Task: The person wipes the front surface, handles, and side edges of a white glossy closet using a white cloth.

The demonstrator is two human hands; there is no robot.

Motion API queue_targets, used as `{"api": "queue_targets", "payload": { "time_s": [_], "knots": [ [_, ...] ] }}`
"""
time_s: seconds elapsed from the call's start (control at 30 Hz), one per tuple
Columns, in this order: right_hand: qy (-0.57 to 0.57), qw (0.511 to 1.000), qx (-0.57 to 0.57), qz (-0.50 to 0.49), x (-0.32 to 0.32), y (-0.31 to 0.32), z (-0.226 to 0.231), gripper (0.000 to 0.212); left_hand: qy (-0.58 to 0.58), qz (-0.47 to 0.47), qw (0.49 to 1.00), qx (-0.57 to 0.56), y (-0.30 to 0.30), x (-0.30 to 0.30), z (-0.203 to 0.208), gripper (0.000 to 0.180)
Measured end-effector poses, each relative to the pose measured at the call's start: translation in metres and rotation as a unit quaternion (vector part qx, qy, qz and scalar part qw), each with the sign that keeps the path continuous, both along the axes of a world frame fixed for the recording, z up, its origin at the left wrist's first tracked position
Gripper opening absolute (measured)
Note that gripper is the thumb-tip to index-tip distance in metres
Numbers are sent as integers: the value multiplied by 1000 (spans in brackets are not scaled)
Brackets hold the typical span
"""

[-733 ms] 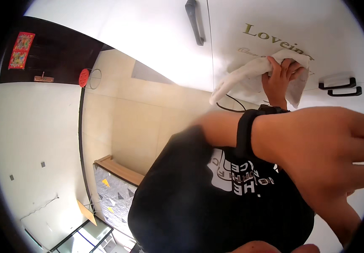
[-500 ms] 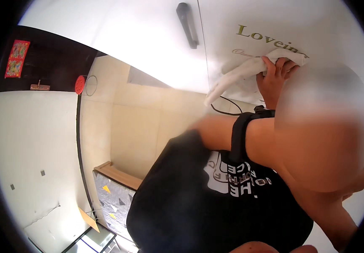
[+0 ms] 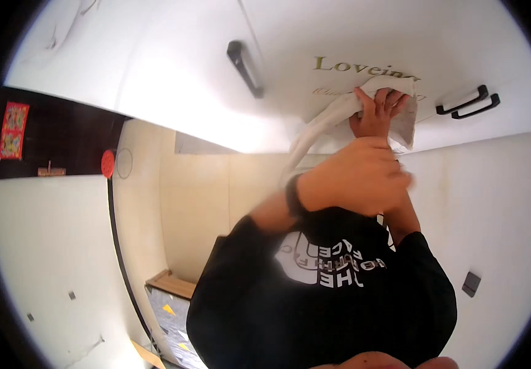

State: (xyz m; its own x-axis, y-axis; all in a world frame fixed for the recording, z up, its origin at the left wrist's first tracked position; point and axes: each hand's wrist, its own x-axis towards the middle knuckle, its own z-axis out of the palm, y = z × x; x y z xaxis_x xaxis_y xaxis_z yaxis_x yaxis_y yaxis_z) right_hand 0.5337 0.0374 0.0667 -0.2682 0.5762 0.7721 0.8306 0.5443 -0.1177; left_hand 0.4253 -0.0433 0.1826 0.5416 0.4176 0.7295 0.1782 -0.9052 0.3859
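Observation:
My right hand [image 3: 378,112] presses a white cloth [image 3: 333,114] against a white cupboard door [image 3: 339,31]. Its fingers are bent over the cloth, which covers part of the gold lettering. One end of the cloth trails down to the left, while a flap hangs to the right of the hand. Closer to me, my left hand [image 3: 354,175], with a black band on its wrist, crosses in front of my right wrist. Its fingers look curled and slightly blurred; what they hold, if anything, is hidden. Whether it touches the right wrist I cannot tell.
A black handle [image 3: 245,69] sits on the door left of the lettering, and two black handles [image 3: 477,103] are to the right. A dark door [image 3: 62,135] with a red picture is at far left. A wood-edged piece [image 3: 170,284] with a patterned cover stands lower left.
My left hand has come down and left from close to the camera to my right wrist. My right hand stays on the cloth. The view has shifted, bringing the right-hand handles into sight.

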Motion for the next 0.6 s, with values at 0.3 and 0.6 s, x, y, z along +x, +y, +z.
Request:
{"api": "queue_targets", "payload": {
  "time_s": [0.3, 0.6],
  "knots": [
    [23, 1000, 4, -14, -4, -8, 3, 53, 24, 264, 925, -272, -2, -37, -148, 37],
    [166, 986, 27, -5, 9, -1, 54, 55, 23, 320, 936, -143, 33, -41, -124, 43]
  ]
}}
